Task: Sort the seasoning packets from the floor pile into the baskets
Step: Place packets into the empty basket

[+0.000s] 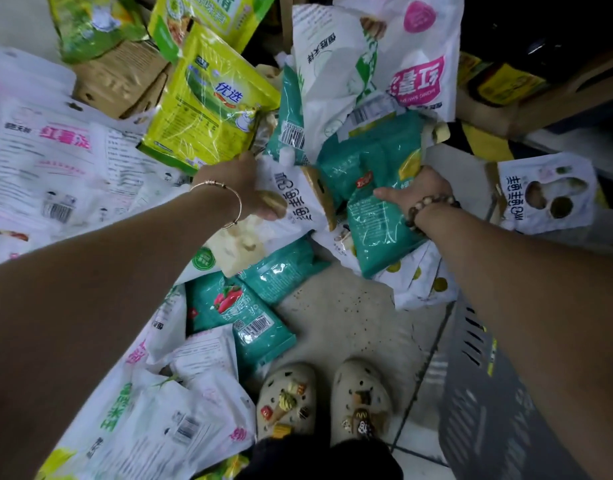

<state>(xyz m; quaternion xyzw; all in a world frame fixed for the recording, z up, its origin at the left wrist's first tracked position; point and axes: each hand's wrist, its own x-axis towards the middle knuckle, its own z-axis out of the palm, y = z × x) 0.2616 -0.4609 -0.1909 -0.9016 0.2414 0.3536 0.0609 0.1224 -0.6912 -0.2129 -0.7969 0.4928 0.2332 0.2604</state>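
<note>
A pile of seasoning packets covers the floor ahead of me. My left hand (253,188) grips a white packet (294,199) with dark lettering at the pile's middle. My right hand (419,190) holds a teal packet (377,233) by its upper edge, thumb pointing left. More teal packets (363,157) lie just beyond both hands, and another teal packet (242,313) with a red picture lies near my feet. Yellow-green packets (208,102) lean at the upper left. A grey slotted basket (478,386) stands at the lower right, partly hidden by my right arm.
Large white bags (377,53) with pink labels stand behind the pile, and more white bags (48,157) spread along the left. A cardboard box (121,81) sits at the upper left. My two shoes (322,400) stand on a bare tile patch (346,313).
</note>
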